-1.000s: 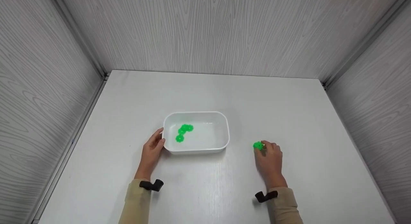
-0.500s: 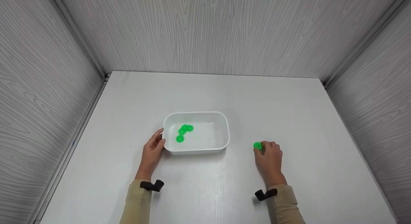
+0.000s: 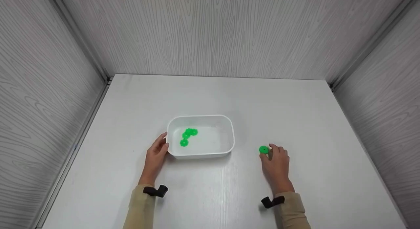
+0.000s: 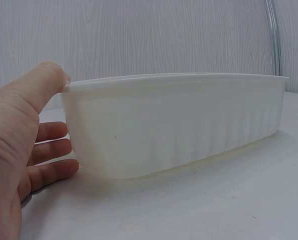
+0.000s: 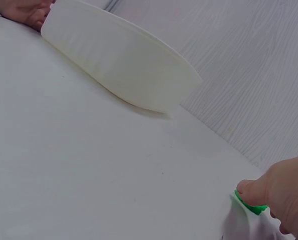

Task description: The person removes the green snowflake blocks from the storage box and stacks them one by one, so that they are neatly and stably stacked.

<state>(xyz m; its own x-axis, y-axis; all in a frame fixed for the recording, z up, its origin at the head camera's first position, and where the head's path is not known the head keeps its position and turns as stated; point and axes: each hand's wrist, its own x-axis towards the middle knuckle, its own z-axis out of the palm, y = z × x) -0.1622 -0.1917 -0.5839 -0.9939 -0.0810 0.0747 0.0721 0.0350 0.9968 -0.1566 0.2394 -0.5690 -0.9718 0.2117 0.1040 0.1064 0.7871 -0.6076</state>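
Observation:
A white plastic tub [image 3: 200, 155] stands on the table, with several green flower-shaped pieces [image 3: 186, 135] lying in its left half. My left hand [image 3: 155, 158] holds the tub's left side; in the left wrist view the thumb [image 4: 51, 82] lies at the rim and the other fingers [image 4: 51, 150] are against the outer wall. Right of the tub, my right hand [image 3: 276, 165] pinches a green disc [image 3: 263, 149] with a small dark centre, low over the table. In the right wrist view the thumb [image 5: 251, 192] covers part of that disc [image 5: 252, 207].
Both hands work on a white tabletop [image 3: 210, 97]. Grey wood-grain panels [image 3: 210, 32] rise at the back and on both sides. Each wrist carries a black mount [image 3: 156, 191].
The green disc at my right fingertips has turned; its flat face with the centre hole now shows more. My right index finger has shifted slightly. Left hand and tub stay in place.

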